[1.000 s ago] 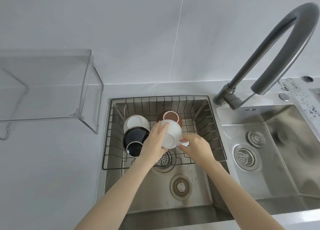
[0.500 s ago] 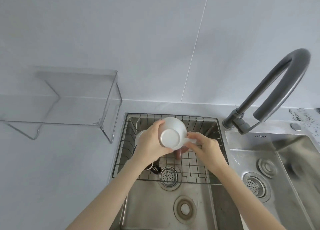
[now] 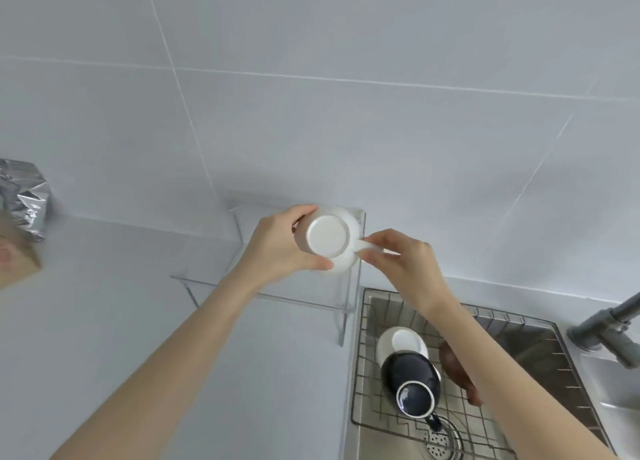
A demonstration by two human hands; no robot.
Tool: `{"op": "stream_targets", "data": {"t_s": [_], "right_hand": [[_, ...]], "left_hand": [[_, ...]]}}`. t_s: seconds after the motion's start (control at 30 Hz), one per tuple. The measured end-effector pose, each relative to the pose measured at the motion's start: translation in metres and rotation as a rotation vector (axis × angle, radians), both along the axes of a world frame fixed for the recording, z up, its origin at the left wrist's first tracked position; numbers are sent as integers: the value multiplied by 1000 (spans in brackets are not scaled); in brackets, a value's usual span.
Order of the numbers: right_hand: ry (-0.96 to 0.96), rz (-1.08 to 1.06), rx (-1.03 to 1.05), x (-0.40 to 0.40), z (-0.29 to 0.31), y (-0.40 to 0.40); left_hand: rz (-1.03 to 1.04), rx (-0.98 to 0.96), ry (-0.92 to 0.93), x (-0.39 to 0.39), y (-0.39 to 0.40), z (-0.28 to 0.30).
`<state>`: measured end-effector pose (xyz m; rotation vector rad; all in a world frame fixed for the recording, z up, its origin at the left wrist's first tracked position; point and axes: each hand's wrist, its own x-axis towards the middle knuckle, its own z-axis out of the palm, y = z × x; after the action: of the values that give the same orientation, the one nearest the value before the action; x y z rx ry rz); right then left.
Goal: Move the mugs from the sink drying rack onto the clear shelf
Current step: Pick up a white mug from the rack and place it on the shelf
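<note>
I hold a white mug (image 3: 327,239) upside down, its flat base facing me, over the right end of the clear shelf (image 3: 221,279). My left hand (image 3: 277,248) wraps its body from the left. My right hand (image 3: 398,262) pinches its handle from the right. In the wire drying rack (image 3: 360,373) in the sink lie another white mug (image 3: 401,341), a dark blue mug (image 3: 412,380) and a brown mug (image 3: 457,369), the brown one partly hidden by my right forearm.
A grey faucet (image 3: 609,324) stands at the right edge beside a second basin. A crumpled silver foil bag (image 3: 24,199) sits on the counter at the far left. The tiled wall rises directly behind the shelf.
Both hands have lifted the white mug out of the rack and carried it up and left to the shelf. My view has swung left with it.
</note>
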<state>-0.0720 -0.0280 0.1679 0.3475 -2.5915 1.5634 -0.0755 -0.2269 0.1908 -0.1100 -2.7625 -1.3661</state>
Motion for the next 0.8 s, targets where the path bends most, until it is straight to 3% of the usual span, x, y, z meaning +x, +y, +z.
{"op": "stream_targets", "data": {"t_s": [0.3,0.47,0.8], "right_hand": [[-64,67,29,-90,-12,-135],[-121,137,110,-134,-23,-163],[-239,188,84,-175,-35,-178]], "left_hand": [[66,7,-66,-73,-131,-13],[132,50,-88,-98,-156,-33],[197,20,-176,-132,-167,-48]]}}
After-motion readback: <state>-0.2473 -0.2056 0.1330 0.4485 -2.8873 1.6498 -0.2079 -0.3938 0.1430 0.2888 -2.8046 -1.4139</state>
